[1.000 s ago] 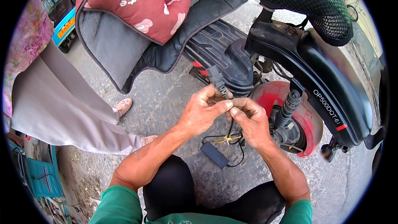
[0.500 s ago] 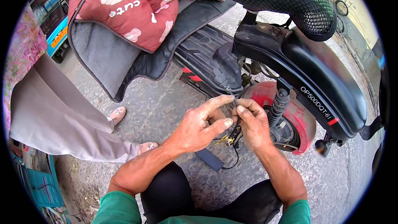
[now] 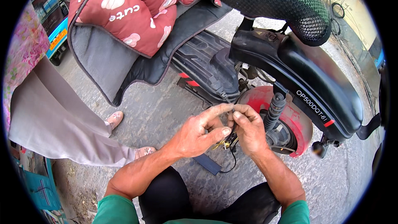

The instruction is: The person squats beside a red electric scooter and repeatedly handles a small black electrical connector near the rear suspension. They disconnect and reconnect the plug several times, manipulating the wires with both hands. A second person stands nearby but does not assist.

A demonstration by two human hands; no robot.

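In front of the electric scooter, my two hands meet over a thin black cable (image 3: 232, 132). My right hand (image 3: 250, 135) pinches the cable between thumb and fingertips; the exact spot it grips is mostly covered by the fingers. My left hand (image 3: 197, 135) has its index finger stretched out to touch the right fingertips, its thumb apart below and its other fingers loosely bent. Past the hands, a cable connector (image 3: 222, 93) lies against the scooter's black footboard (image 3: 201, 60). Below them, some yellow wires (image 3: 222, 144) and a dark flat box (image 3: 207, 164) with a black lead rest on the ground.
The scooter's red rear wheel cover (image 3: 304, 124), coil shock absorber (image 3: 275, 110) and black body (image 3: 298, 74) stand at the right, under a mesh-covered seat (image 3: 269, 0). A red padded quilt (image 3: 128, 12) hangs at upper left. Another person's grey trousers (image 3: 62, 116) are close at left.
The view has shifted slightly. My hands stay together at the cable, with the right fingers turned a little and the left index finger still against them.
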